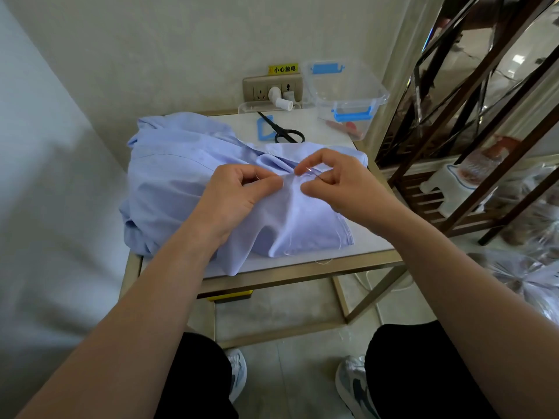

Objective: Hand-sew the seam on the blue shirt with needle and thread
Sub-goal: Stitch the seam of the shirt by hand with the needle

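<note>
Our pale blue shirt (181, 164) lies crumpled on the table (302, 272), with a fold raised between our hands. Our left hand (239, 195) pinches that fold. Our right hand (341, 189) pinches the needle (314, 173), which slants from the fold toward the right palm. White thread (325, 262) trails past the hem. Scissors (282, 130) and a clear box (344, 89) sit behind, well apart.

yellow sticker (283, 68) | on wall above socket panel (272, 88) | black characters "小心触电"

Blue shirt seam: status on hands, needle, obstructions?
Left hand pinches the light blue fabric shirt. Right hand pinches the thin metal needle at the fold. Black-handled scissors lie behind, apart.
</note>
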The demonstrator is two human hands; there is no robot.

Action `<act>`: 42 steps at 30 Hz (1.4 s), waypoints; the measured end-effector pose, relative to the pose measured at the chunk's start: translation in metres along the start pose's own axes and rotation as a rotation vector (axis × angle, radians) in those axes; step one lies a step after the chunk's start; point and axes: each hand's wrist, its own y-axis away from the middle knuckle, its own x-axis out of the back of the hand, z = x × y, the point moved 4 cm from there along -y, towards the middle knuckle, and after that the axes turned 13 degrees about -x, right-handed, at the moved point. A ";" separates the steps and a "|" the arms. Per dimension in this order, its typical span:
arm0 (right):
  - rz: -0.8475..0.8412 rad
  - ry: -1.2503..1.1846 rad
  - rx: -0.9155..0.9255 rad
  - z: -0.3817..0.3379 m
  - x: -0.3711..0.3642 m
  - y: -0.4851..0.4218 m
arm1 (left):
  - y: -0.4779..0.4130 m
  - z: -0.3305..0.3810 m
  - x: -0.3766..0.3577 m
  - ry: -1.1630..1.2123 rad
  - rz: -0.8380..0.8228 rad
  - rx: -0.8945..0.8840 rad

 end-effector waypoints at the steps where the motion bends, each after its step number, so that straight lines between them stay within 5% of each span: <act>1: 0.013 -0.030 -0.011 0.001 0.000 -0.001 | 0.000 0.000 -0.001 0.000 -0.009 0.002; 20: -0.036 -0.142 -0.102 0.004 0.002 -0.006 | 0.003 0.008 0.005 -0.037 -0.056 -0.027; 26: -0.111 -0.072 0.116 0.000 0.003 0.003 | 0.002 0.006 0.005 -0.034 -0.055 -0.015; 42: -0.058 0.018 0.159 0.005 0.005 0.009 | 0.004 0.006 0.003 -0.006 -0.058 -0.025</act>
